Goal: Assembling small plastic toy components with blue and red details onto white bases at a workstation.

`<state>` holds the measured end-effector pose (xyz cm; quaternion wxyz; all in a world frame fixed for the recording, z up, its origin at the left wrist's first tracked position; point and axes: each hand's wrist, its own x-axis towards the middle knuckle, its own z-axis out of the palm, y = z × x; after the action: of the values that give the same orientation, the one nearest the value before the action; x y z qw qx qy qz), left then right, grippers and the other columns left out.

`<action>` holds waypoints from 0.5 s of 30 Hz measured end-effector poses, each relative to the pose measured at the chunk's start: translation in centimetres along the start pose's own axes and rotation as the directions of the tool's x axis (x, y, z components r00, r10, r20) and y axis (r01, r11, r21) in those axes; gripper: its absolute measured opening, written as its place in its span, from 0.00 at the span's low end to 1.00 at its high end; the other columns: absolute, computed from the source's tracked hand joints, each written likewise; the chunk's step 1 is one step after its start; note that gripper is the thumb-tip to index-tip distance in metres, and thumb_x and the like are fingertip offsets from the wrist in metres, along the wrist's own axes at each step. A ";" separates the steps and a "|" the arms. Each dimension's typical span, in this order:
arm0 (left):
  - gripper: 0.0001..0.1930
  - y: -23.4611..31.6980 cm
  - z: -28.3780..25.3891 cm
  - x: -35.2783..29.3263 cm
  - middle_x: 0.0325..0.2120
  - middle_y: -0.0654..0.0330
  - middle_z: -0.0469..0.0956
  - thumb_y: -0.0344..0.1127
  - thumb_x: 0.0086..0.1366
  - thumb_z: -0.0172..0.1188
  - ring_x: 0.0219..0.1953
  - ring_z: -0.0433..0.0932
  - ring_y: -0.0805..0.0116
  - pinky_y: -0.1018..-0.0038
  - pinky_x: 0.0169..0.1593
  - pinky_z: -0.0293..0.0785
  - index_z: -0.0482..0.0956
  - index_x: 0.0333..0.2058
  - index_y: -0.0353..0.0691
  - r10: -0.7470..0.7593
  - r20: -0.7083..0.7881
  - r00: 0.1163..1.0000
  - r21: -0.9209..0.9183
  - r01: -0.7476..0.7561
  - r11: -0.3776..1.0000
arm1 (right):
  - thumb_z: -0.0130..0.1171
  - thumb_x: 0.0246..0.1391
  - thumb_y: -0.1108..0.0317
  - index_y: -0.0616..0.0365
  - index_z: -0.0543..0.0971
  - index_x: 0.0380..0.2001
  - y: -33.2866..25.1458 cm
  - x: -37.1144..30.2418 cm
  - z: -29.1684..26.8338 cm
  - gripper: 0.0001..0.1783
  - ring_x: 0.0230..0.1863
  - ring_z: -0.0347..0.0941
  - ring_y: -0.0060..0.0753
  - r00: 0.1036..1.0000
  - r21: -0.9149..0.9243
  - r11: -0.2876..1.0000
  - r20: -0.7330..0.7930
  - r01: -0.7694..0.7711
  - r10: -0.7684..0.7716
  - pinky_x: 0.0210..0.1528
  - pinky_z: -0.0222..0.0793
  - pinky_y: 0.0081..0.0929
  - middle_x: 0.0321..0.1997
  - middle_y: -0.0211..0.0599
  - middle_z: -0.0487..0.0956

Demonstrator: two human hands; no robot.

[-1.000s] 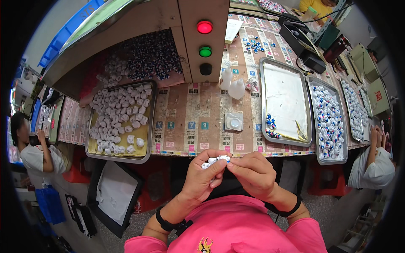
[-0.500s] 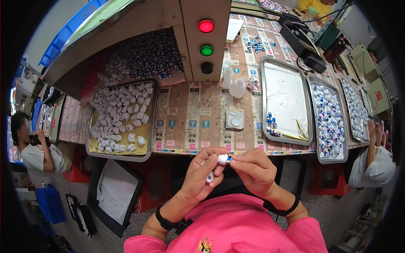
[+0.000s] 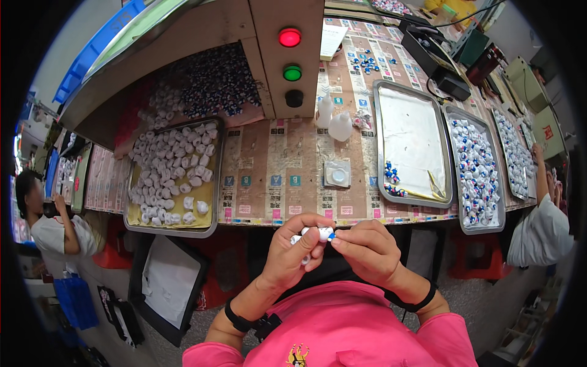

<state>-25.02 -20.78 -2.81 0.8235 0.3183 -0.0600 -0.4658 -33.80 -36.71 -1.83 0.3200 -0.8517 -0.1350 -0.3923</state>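
Observation:
In front of my pink shirt, my left hand [image 3: 292, 252] is closed around several small white rounded pieces. One white piece [image 3: 323, 233] sticks out between its thumb and forefinger, and another shows below near the curled fingers. My right hand [image 3: 370, 249] pinches a small blue piece [image 3: 331, 236] against the end of that white piece. Fingertips partly hide both. Past my hands, a metal tray [image 3: 214, 211] of white pieces lies at left, and a tray [image 3: 416, 200] with a few blue-and-white pieces in one corner lies at right.
A beige machine housing [image 3: 299, 12] with red and green lights stands over heaped pieces at far left. Two squeeze bottles [image 3: 340, 126] and a small square block [image 3: 337, 174] stand mid-table. Fuller trays [image 3: 489, 231] lie further right. People sit at both sides.
The white piece has turned in my fingers, and another white piece now shows beside my left thumb. The view shifts slightly. The person at right has raised an arm.

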 end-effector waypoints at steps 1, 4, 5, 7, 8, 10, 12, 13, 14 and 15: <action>0.10 0.2 -0.1 0.0 0.35 0.63 0.70 0.33 0.68 0.54 0.21 0.64 0.84 0.87 0.18 0.60 0.74 0.44 0.34 -0.015 0.030 0.999 0.079 0.013 0.997 | 0.67 0.36 0.83 0.59 0.82 0.35 -0.1 0.2 -0.1 0.17 0.28 0.74 0.32 1.000 0.000 1.000 -0.001 -0.003 0.003 0.28 0.70 0.24 0.36 0.36 0.80; 0.11 1.0 -0.2 0.2 0.35 0.63 0.69 0.34 0.68 0.54 0.22 0.64 0.84 0.87 0.17 0.59 0.74 0.45 0.34 0.007 0.123 0.992 0.243 -0.037 0.969 | 0.68 0.38 0.82 0.59 0.82 0.35 -0.3 0.6 -0.4 0.16 0.29 0.74 0.32 0.998 0.066 0.996 0.020 -0.058 0.057 0.28 0.69 0.24 0.34 0.36 0.80; 0.11 1.3 -0.2 0.3 0.35 0.63 0.68 0.34 0.68 0.54 0.22 0.64 0.84 0.87 0.17 0.59 0.74 0.45 0.34 0.045 0.187 0.981 0.323 -0.104 0.941 | 0.67 0.38 0.81 0.60 0.82 0.34 -0.1 0.7 -0.5 0.15 0.28 0.74 0.32 0.995 0.129 0.987 0.031 -0.100 0.097 0.28 0.68 0.24 0.34 0.36 0.80; 0.10 1.3 -0.8 0.6 0.35 0.63 0.68 0.34 0.68 0.54 0.22 0.64 0.84 0.87 0.17 0.59 0.73 0.43 0.35 0.033 0.211 0.977 0.324 -0.102 0.941 | 0.67 0.39 0.81 0.60 0.82 0.34 -0.1 0.7 -0.5 0.14 0.28 0.75 0.33 0.990 0.192 0.971 0.041 -0.143 0.137 0.27 0.67 0.24 0.33 0.37 0.80; 0.08 1.3 -1.0 0.7 0.35 0.63 0.68 0.34 0.68 0.54 0.21 0.64 0.83 0.87 0.17 0.59 0.72 0.41 0.36 0.022 0.238 0.971 0.321 -0.100 0.942 | 0.67 0.39 0.81 0.60 0.82 0.34 -0.2 0.7 -0.6 0.14 0.28 0.75 0.33 0.985 0.199 0.965 0.053 -0.171 0.163 0.28 0.68 0.25 0.33 0.36 0.80; 0.07 1.2 -0.9 0.8 0.35 0.63 0.68 0.34 0.68 0.54 0.21 0.64 0.83 0.87 0.17 0.59 0.71 0.40 0.37 0.006 0.214 0.977 0.253 -0.062 0.965 | 0.67 0.39 0.80 0.59 0.82 0.34 -0.2 0.7 -0.7 0.14 0.28 0.75 0.33 0.979 0.204 0.958 0.064 -0.201 0.192 0.28 0.68 0.25 0.33 0.36 0.80; 0.06 1.0 -0.7 0.7 0.35 0.62 0.68 0.34 0.68 0.54 0.21 0.64 0.83 0.87 0.17 0.59 0.69 0.38 0.39 -0.009 0.188 0.982 0.185 -0.026 0.982 | 0.66 0.41 0.81 0.60 0.81 0.34 -0.1 0.5 -0.5 0.13 0.28 0.75 0.33 0.968 0.229 0.941 0.067 -0.251 0.242 0.30 0.69 0.24 0.32 0.36 0.80; 0.08 0.7 -0.6 0.6 0.36 0.61 0.69 0.36 0.67 0.56 0.20 0.62 0.83 0.87 0.16 0.59 0.68 0.37 0.40 -0.022 0.147 0.989 0.103 0.007 0.995 | 0.66 0.41 0.81 0.60 0.81 0.34 -0.1 0.6 -0.6 0.13 0.28 0.75 0.33 0.968 0.230 0.940 0.066 -0.252 0.243 0.30 0.69 0.24 0.32 0.36 0.80; 0.10 0.5 -0.4 0.5 0.37 0.59 0.70 0.38 0.66 0.57 0.19 0.61 0.84 0.88 0.15 0.58 0.66 0.36 0.41 -0.039 0.108 0.993 0.019 0.037 0.999 | 0.65 0.42 0.81 0.61 0.81 0.35 -0.2 0.6 -0.7 0.13 0.30 0.75 0.32 0.941 0.276 0.899 0.101 -0.339 0.324 0.31 0.69 0.23 0.32 0.36 0.80; 0.10 0.2 -0.4 0.5 0.37 0.59 0.70 0.38 0.66 0.57 0.19 0.61 0.84 0.88 0.15 0.58 0.66 0.36 0.41 -0.040 0.107 0.993 0.019 0.038 0.999 | 0.65 0.44 0.81 0.62 0.81 0.36 -0.2 0.7 -0.8 0.12 0.31 0.76 0.30 0.906 0.318 0.849 0.140 -0.422 0.398 0.33 0.70 0.23 0.32 0.36 0.79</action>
<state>-24.43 -20.95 -3.06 0.8071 0.3008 -0.1020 -0.4978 -33.92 -37.04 -0.85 0.5339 -0.8055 -0.0267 -0.2558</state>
